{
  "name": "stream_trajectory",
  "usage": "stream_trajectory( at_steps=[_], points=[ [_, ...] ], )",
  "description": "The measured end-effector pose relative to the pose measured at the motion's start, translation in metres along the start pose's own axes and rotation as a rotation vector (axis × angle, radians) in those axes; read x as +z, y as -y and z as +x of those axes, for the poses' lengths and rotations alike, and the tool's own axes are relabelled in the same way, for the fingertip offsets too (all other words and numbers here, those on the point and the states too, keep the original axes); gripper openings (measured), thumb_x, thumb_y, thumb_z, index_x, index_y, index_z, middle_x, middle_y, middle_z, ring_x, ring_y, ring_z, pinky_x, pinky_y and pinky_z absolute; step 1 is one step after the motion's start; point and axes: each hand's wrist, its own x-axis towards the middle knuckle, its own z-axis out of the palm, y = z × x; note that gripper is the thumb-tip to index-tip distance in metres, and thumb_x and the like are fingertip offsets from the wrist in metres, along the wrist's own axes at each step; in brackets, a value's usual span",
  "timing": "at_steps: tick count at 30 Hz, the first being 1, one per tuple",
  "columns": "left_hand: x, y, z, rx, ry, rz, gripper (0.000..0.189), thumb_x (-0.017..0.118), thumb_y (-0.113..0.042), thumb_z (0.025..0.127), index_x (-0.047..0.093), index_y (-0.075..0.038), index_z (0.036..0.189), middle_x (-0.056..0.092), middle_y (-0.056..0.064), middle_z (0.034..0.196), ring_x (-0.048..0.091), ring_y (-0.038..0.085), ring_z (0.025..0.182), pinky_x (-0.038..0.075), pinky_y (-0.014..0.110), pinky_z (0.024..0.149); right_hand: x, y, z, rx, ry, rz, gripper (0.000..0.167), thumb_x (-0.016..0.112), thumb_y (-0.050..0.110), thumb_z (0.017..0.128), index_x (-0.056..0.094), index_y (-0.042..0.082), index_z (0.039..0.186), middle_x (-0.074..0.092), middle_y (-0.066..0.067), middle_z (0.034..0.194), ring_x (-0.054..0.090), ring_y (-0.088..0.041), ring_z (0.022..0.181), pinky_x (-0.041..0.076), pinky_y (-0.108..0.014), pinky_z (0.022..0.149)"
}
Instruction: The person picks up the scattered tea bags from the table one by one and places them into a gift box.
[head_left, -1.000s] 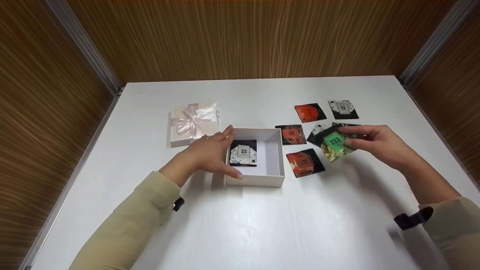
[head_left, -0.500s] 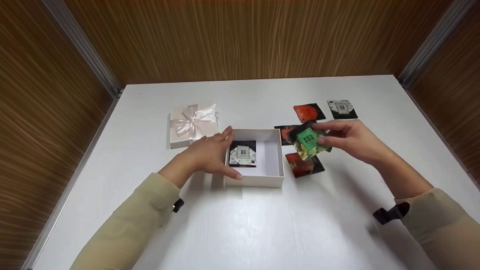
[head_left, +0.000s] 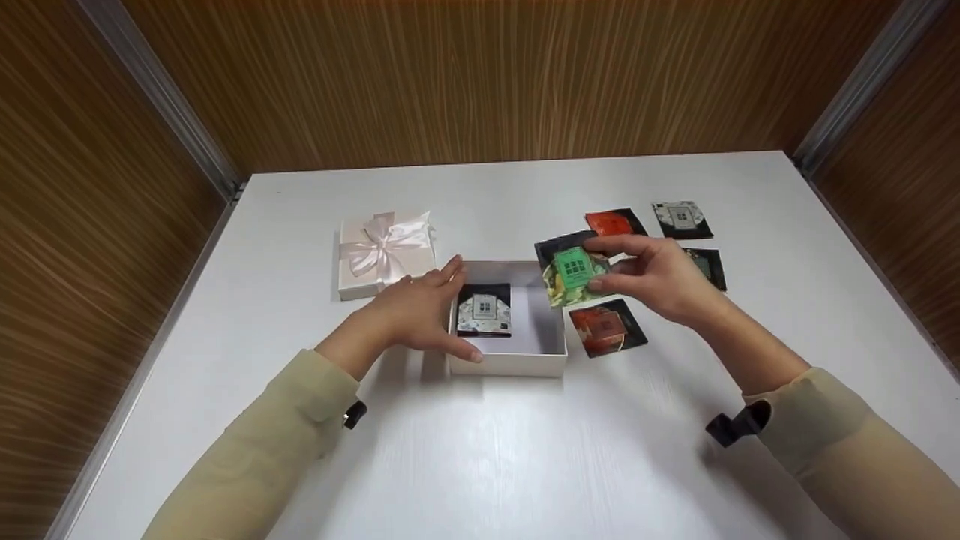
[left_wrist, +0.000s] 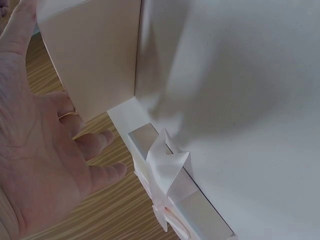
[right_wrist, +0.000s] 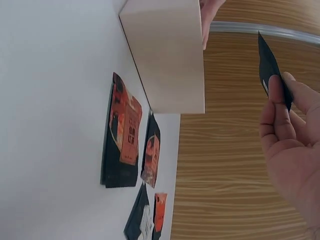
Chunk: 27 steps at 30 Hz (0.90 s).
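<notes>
My right hand (head_left: 652, 281) pinches a green and black tea sachet (head_left: 571, 268) between thumb and fingers, raised over the right back corner of the white box (head_left: 506, 365). In the right wrist view that sachet (right_wrist: 270, 67) appears nearly edge-on, high off the table. A black and white sachet (head_left: 484, 311) lies flat inside the box, on its left side. My left hand (head_left: 416, 311) rests spread against the box's left side, its thumb along the front rim and fingertips near the back corner. In the left wrist view its fingers (left_wrist: 102, 172) are loosely extended.
Right of the box lie a red and black sachet (head_left: 609, 328), another red one (head_left: 611, 223) behind, a white and black one (head_left: 681, 218) and a dark green one (head_left: 709, 266). A lid with a pink ribbon bow (head_left: 382, 247) sits at the back left of the white table (head_left: 480, 450).
My right hand has carried the green sachet leftward from the pile on the right to the box's right edge. The left hand has stayed at the box.
</notes>
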Motion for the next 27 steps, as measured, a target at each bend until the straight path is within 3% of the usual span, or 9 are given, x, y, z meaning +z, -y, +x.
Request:
stream_trajectory(
  at_steps=[12, 19, 27],
  points=[
    [0.0, 0.0, 0.001, -0.006, 0.002, -0.011, 0.142, 0.071, -0.092, 0.069, 0.014, -0.012, 0.171, 0.0, 0.003, 0.178, 0.023, 0.036, 0.16, 0.019, 0.061, 0.126, 0.031, -0.002, 0.013, -0.028, -0.043, 0.0, 0.051, 0.082, 0.007, 0.094, 0.068, 0.006, 0.143, 0.068, -0.017, 0.13, 0.074, -0.019, 0.101, 0.062, -0.027, 0.083],
    [-0.001, -0.001, 0.002, 0.012, 0.001, -0.008, 0.14, 0.072, -0.09, 0.071, 0.014, -0.012, 0.171, 0.0, 0.003, 0.178, 0.022, 0.036, 0.16, 0.02, 0.061, 0.126, 0.049, -0.007, 0.02, -0.084, -0.001, 0.003, 0.051, 0.08, 0.007, 0.095, 0.065, 0.001, 0.144, 0.068, -0.017, 0.129, 0.072, -0.028, 0.111, 0.06, -0.023, 0.086],
    [-0.001, -0.001, 0.002, 0.014, -0.004, -0.006, 0.14, 0.07, -0.091, 0.071, 0.014, -0.012, 0.171, 0.001, 0.003, 0.179, 0.025, 0.036, 0.159, 0.021, 0.061, 0.126, 0.068, -0.008, 0.027, -0.122, 0.029, -0.062, 0.056, 0.083, 0.01, 0.093, 0.065, 0.001, 0.144, 0.069, -0.015, 0.13, 0.07, -0.029, 0.116, 0.058, -0.042, 0.099]
  ],
)
